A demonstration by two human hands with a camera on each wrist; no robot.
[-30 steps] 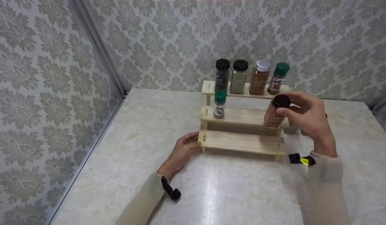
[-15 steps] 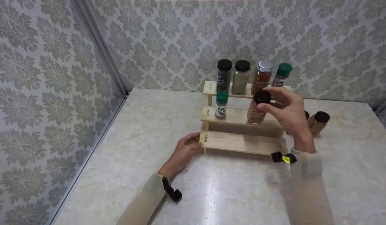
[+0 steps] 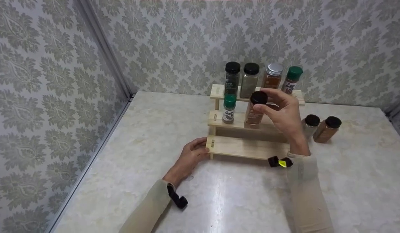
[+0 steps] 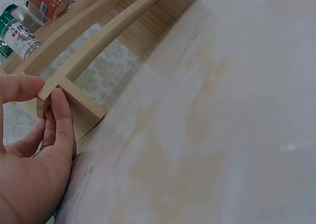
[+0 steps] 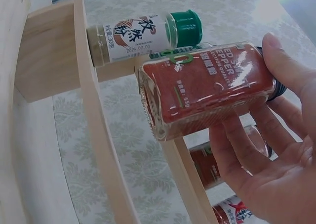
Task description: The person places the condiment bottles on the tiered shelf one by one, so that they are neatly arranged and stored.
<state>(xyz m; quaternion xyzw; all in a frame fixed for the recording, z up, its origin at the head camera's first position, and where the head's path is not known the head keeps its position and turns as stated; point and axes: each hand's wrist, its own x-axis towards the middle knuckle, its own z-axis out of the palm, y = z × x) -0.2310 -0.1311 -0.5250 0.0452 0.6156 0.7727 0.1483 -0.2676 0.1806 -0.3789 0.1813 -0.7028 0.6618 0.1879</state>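
My right hand [image 3: 282, 111] holds a red pepper jar [image 5: 207, 85] by its black cap and upper body, thumb in front and fingers behind. In the head view the jar overlaps the middle step of the wooden spice rack [image 3: 251, 149], just right of a small green-capped spice bottle [image 3: 228, 113]. In the right wrist view the jar is tilted, its base toward the rack. My left hand [image 3: 193, 153] grips the left end of the rack's lowest step; the left wrist view shows its thumb [image 4: 22, 87] above the board and fingers below.
On the top step stand two black-capped jars [image 3: 232, 79] [image 3: 250, 81], a silver-capped jar [image 3: 273, 76] and another green-capped bottle [image 3: 292, 79]. Two black-capped jars [image 3: 327, 129] [image 3: 311, 123] stand on the table right of the rack. A patterned wall [image 3: 187, 48] rises behind.
My right hand has carried the red pepper jar leftward along the middle step, toward the small green-capped bottle. The jars on the table at right have come into view. My left hand stays put.
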